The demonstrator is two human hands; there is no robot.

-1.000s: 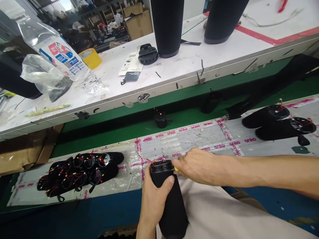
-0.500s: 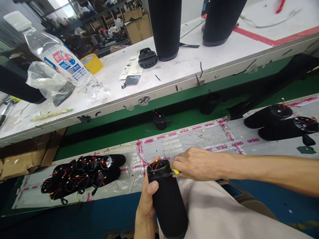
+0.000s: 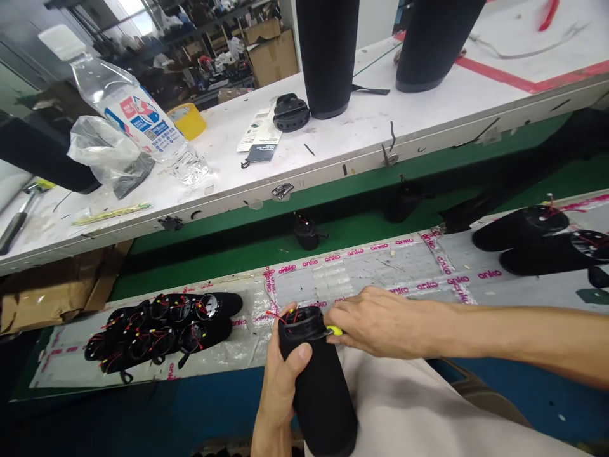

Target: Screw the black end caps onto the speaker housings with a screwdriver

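My left hand (image 3: 281, 381) is wrapped round a black fabric-covered cylindrical speaker (image 3: 323, 397), its thumb pressed on the side just below the rim. The speaker leans over my lap with its open top upward, and red wires (image 3: 285, 317) stick out of that end. At the rim's right side my right hand (image 3: 354, 320) is closed on a small yellow tool (image 3: 334, 331). The tool's thin dark tip touches the speaker just under the rim. Most of its handle is hidden inside my fingers, so its exact kind does not show.
Several similar speakers (image 3: 162, 330) lie bunched on the taped low board at left, and more (image 3: 537, 254) at right. On the white bench (image 3: 223, 184) stand a water bottle (image 3: 143, 114), yellow tape (image 3: 189, 120), a black cap (image 3: 291, 114) and upright black cylinders (image 3: 329, 63).
My left thumb has slid a little to the right across the speaker's side. The tool tip has shifted slightly along the rim. The whole view has turned slightly.
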